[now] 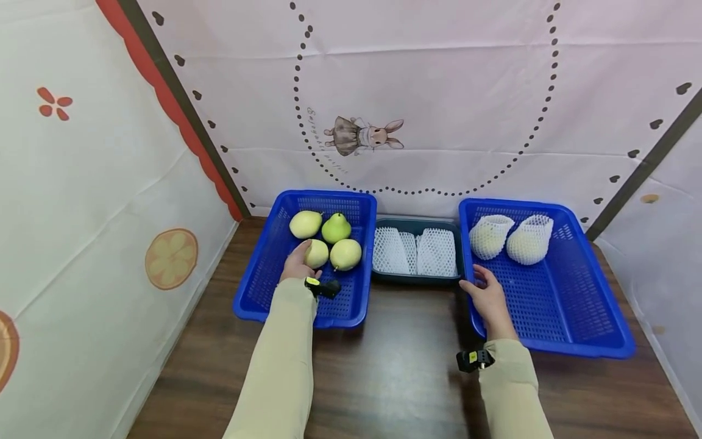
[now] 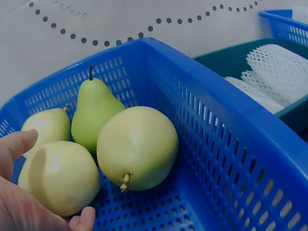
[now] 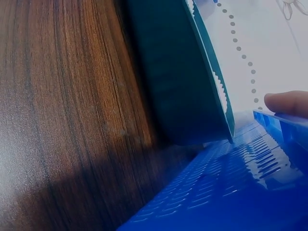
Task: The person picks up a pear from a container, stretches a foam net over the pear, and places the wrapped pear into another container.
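Note:
In the head view my left hand (image 1: 296,263) reaches into the left blue basket (image 1: 252,299), its fingers and thumb around a pale yellow-green pear (image 2: 65,180). Part of that pear is behind the hand. Close by are a rounder pear (image 2: 137,144), a greener upright pear (image 2: 95,108) and another pale pear (image 2: 50,125). My right hand (image 1: 490,302) is at the left rim of the right blue basket (image 1: 598,292), thumb outside and fingers over the inner side, loosely bent. That basket contains two pears in white foam nets (image 1: 529,239).
Between the baskets stands a dark green tray (image 1: 418,279) with several white foam net sleeves (image 1: 437,252). Everything rests on a brown wood-grain table (image 1: 384,378). A printed cloth (image 1: 455,91) hangs behind, and pale walls rise at both sides.

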A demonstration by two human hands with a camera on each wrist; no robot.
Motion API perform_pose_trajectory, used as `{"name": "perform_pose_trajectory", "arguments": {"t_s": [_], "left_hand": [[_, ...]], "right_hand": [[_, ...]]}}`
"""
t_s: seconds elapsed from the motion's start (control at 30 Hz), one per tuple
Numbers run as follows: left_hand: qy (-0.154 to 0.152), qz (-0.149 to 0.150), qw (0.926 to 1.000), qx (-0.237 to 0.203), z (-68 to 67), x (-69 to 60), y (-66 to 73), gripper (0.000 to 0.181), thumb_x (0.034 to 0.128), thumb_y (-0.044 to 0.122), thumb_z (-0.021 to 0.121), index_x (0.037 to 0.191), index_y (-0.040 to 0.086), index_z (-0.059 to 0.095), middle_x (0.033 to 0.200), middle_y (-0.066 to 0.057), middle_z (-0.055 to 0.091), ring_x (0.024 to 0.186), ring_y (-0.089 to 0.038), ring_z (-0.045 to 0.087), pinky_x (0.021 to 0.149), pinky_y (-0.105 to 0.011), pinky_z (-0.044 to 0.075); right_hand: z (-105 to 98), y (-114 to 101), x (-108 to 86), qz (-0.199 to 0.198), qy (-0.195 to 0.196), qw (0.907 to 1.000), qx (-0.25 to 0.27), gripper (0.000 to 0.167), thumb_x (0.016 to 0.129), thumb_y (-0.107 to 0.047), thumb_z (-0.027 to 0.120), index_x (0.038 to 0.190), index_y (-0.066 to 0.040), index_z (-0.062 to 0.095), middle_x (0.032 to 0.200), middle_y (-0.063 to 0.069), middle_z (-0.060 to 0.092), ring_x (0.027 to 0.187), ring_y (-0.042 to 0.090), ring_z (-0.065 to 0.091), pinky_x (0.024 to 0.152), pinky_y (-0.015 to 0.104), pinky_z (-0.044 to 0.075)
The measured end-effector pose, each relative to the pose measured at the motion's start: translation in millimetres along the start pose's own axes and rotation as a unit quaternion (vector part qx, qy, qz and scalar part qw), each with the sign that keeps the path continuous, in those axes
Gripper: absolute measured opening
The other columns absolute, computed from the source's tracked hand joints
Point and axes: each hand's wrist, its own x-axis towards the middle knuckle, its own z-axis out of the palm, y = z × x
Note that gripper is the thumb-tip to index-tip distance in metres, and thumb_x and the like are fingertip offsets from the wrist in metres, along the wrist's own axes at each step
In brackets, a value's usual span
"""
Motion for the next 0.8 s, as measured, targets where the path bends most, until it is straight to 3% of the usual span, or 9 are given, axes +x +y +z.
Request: {"name": "perform_pose_trajectory", "arguments": {"t_s": [0.13,0.17,0.27,0.43,0.53,0.67,0.77,0.8], "left_hand": [[0.003,-0.007,0.9996,-0.028,3.4,7.9,-1.8,0.048,0.0937,0.020,0.054,0.140,0.026,0.042,0.143,-0.008,0.031,0.124,-0.026,0.033,0.098,-0.043,0.037],[0.014,-0.024,0.9965,-0.078,5.3,10.9,-1.5,0.051,0.0915,0.029,0.058,0.139,0.024,0.042,0.141,-0.009,0.033,0.125,-0.026,0.032,0.100,-0.043,0.035],[0.012,-0.053,0.9897,-0.132,4.4,14.7,-1.3,0.064,0.0899,0.025,0.061,0.145,0.021,0.029,0.145,-0.011,0.028,0.130,-0.028,0.027,0.102,-0.045,0.031],[0.001,-0.072,0.9823,-0.173,3.6,12.8,1.2,0.070,0.0904,0.020,0.059,0.148,0.023,0.019,0.146,-0.012,0.025,0.133,-0.033,0.022,0.103,-0.049,0.027],[0.009,-0.068,0.9828,-0.171,2.4,8.9,3.4,0.067,0.0910,0.020,0.059,0.147,0.022,0.021,0.145,-0.012,0.026,0.132,-0.034,0.024,0.103,-0.050,0.027],[0.023,-0.055,0.9881,-0.142,-0.7,7.6,5.9,0.060,0.0929,0.022,0.055,0.146,0.020,0.026,0.147,-0.013,0.021,0.131,-0.033,0.026,0.100,-0.044,0.035],[0.022,-0.041,0.9970,-0.062,-0.9,8.3,7.1,0.059,0.0931,0.030,0.053,0.146,0.023,0.027,0.149,-0.013,0.016,0.127,-0.030,0.027,0.093,-0.040,0.042],[0.020,-0.030,0.9991,-0.021,-1.4,9.1,6.9,0.056,0.0940,0.030,0.051,0.145,0.024,0.029,0.148,-0.013,0.016,0.116,-0.027,0.038,0.087,-0.038,0.046]], "right_hand": [[0.0,0.3,0.2,-0.002,0.001,1.0000,0.000,0.057,0.089,-0.011,0.057,0.140,0.000,0.032,0.139,0.026,0.034,0.123,0.038,0.036,0.099,0.048,0.033],[-0.3,0.4,0.4,0.000,0.002,1.0000,-0.001,0.057,0.089,-0.011,0.057,0.140,0.000,0.032,0.139,0.026,0.034,0.123,0.038,0.036,0.099,0.048,0.033],[0.9,0.5,-0.1,0.004,0.001,1.0000,-0.002,0.057,0.090,-0.011,0.056,0.140,0.000,0.032,0.140,0.025,0.033,0.124,0.038,0.036,0.099,0.049,0.033],[1.4,0.3,0.3,0.001,0.002,1.0000,0.000,0.057,0.090,-0.011,0.056,0.140,-0.001,0.032,0.139,0.026,0.034,0.124,0.039,0.036,0.099,0.050,0.033],[1.8,-0.1,0.5,-0.001,0.000,1.0000,0.002,0.057,0.090,-0.010,0.056,0.140,0.000,0.032,0.139,0.026,0.034,0.123,0.039,0.036,0.098,0.050,0.034],[1.5,-0.2,0.6,-0.003,0.002,1.0000,-0.001,0.057,0.090,-0.010,0.056,0.140,0.000,0.032,0.139,0.026,0.034,0.122,0.038,0.037,0.098,0.049,0.034],[-0.5,-0.1,2.1,-0.005,0.005,1.0000,-0.003,0.057,0.090,-0.010,0.056,0.140,0.000,0.031,0.139,0.026,0.034,0.122,0.038,0.037,0.098,0.049,0.034],[-0.9,0.1,2.3,-0.005,0.004,1.0000,-0.003,0.057,0.090,-0.010,0.056,0.140,0.000,0.031,0.139,0.026,0.034,0.122,0.038,0.037,0.098,0.049,0.034]]}}
